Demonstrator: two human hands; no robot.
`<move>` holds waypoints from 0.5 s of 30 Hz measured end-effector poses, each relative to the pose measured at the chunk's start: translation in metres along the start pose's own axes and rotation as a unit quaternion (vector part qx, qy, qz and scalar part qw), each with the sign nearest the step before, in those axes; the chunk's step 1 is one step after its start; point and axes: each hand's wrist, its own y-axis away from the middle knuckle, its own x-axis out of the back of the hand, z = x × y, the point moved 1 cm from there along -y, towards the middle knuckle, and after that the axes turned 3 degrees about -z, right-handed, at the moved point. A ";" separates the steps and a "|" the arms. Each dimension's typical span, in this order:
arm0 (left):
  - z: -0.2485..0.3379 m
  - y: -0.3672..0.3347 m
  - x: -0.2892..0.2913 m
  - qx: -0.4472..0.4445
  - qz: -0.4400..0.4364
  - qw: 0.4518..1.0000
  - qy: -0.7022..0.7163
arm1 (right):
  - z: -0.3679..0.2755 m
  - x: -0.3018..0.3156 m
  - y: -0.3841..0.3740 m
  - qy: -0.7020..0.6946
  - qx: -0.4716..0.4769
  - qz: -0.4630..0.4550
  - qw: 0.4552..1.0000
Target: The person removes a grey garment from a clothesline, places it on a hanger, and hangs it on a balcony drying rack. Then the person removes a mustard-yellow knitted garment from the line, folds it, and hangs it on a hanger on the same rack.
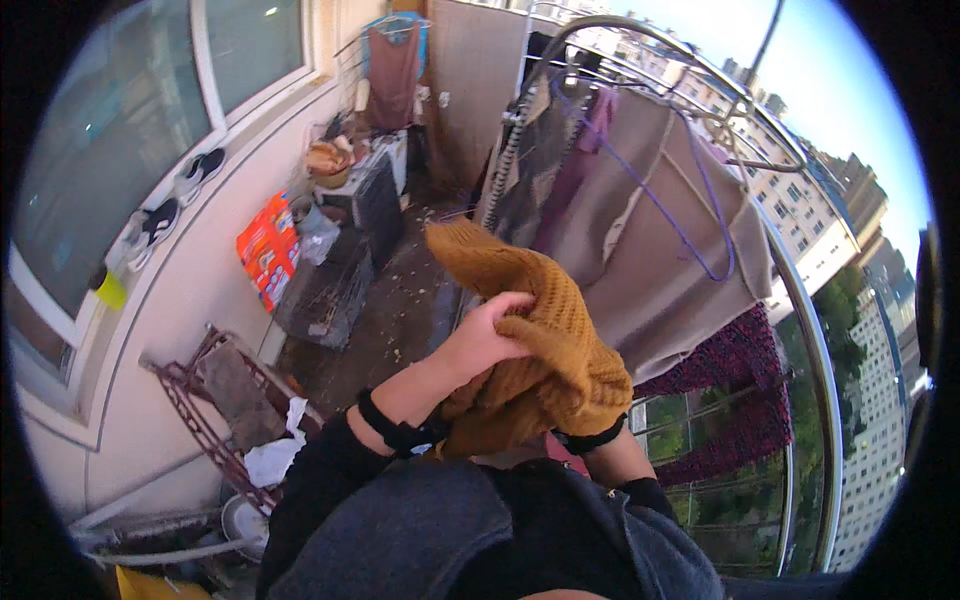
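A mustard-brown chunky knit garment, bunched and folded, is held up in front of my body. My left hand is closed on its upper part, with the fingers curled into a fold. The knit covers my right hand. Only the right wrist and forearm show below it, so the fingers are hidden. Part of the knit hangs down between my two arms. Just beyond it, to the right, hangs a large beige-grey cloth with a purple hanger against it.
A metal rail runs along the right side, with a dark red-purple knit draped there. At left are a reddish metal rack, an orange-red bag and a wire cage. Shoes sit on the window ledge.
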 end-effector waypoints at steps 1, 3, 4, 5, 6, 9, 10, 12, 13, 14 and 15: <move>-0.002 0.000 -0.002 0.025 -0.031 0.999 -0.005 | 0.001 0.001 -0.003 0.003 0.003 0.001 1.000; -0.003 0.000 -0.008 0.044 -0.066 0.997 0.015 | 0.005 0.002 -0.011 0.012 0.008 0.001 1.000; -0.001 0.000 -0.008 0.038 -0.067 0.997 0.024 | 0.007 0.003 -0.015 0.013 0.008 0.000 1.000; 0.003 0.001 -0.006 0.040 -0.073 0.996 0.030 | 0.009 0.003 -0.019 0.015 0.009 -0.002 1.000; 0.006 0.000 -0.004 0.052 -0.071 0.995 0.036 | 0.011 0.002 -0.024 0.014 0.008 -0.002 1.000; 0.012 0.002 0.000 0.024 -0.033 0.997 0.069 | 0.012 0.004 -0.035 0.018 0.016 -0.005 1.000; 0.011 0.002 -0.001 0.021 -0.064 0.997 0.039 | 0.012 0.005 -0.038 0.018 0.019 -0.005 1.000; 0.004 0.000 -0.006 0.036 -0.113 0.993 -0.014 | 0.012 0.007 -0.040 0.020 0.022 -0.005 1.000; -0.002 0.002 -0.012 0.044 -0.152 0.987 -0.029 | 0.011 0.007 -0.040 0.020 0.023 -0.005 1.000; -0.008 0.007 -0.018 0.047 -0.149 0.986 -0.053 | 0.009 0.008 -0.039 0.021 0.025 -0.003 0.999; -0.012 0.008 -0.020 0.047 -0.155 0.985 -0.051 | 0.006 0.008 -0.038 0.021 0.027 -0.003 0.999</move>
